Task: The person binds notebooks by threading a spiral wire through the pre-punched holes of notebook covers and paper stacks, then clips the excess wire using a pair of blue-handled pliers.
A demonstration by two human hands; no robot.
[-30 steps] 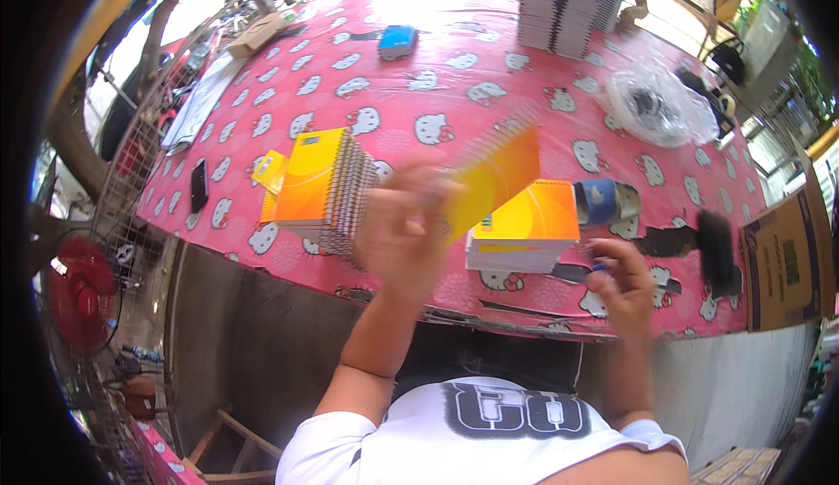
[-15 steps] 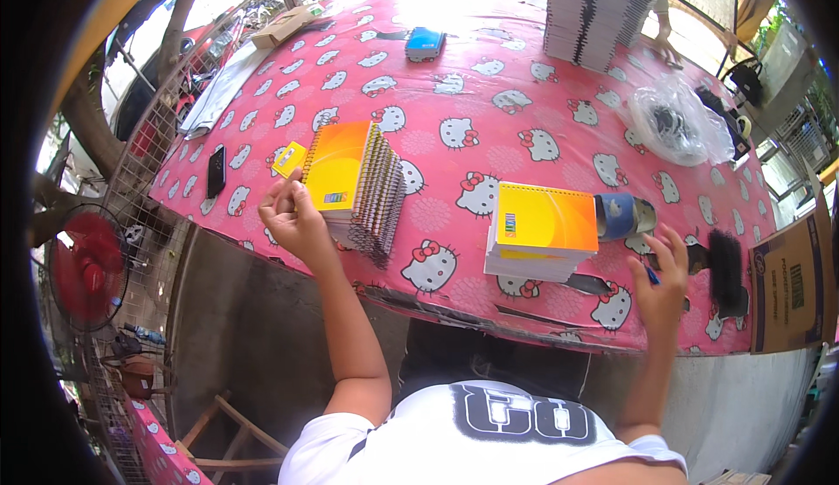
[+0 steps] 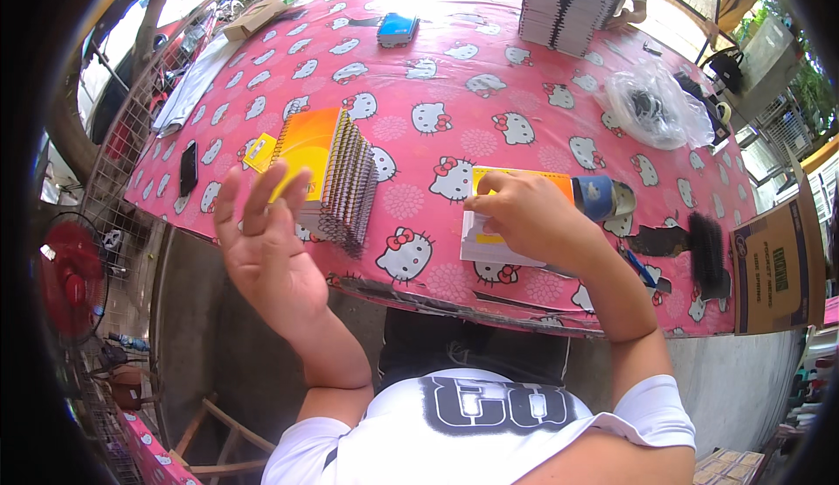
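Note:
My left hand (image 3: pixel 273 253) is raised in front of a spiral-bound notebook stack (image 3: pixel 350 175) with yellow-orange covers, its fingers spread and nothing in them. My right hand (image 3: pixel 529 210) lies across the top of a second yellow-orange notebook stack (image 3: pixel 500 252). Its fingers bend over the upper left of that stack and appear closed on the top notebook; the exact grip is partly hidden. Right of this stack is a blue cylindrical item (image 3: pixel 597 197). A blue pen (image 3: pixel 640 268) lies nearer the table edge. A small yellow card or packet (image 3: pixel 260 153) touches the left stack.
A black phone (image 3: pixel 189 169) lies at left. Across the pink tablecloth (image 3: pixel 411 201) are blue notebooks (image 3: pixel 398 29), tall spiral-bound stacks (image 3: pixel 559 13) and a clear plastic bag (image 3: pixel 651 114). A black brush (image 3: pixel 706 253) and cardboard box (image 3: pixel 778 266) are at right. Another person's hand (image 3: pixel 625 18) is at the back.
My right hand has moved left from beside the pen onto the right notebook stack. My left hand has drawn nearer and opened its fingers. The whole view has shifted slightly.

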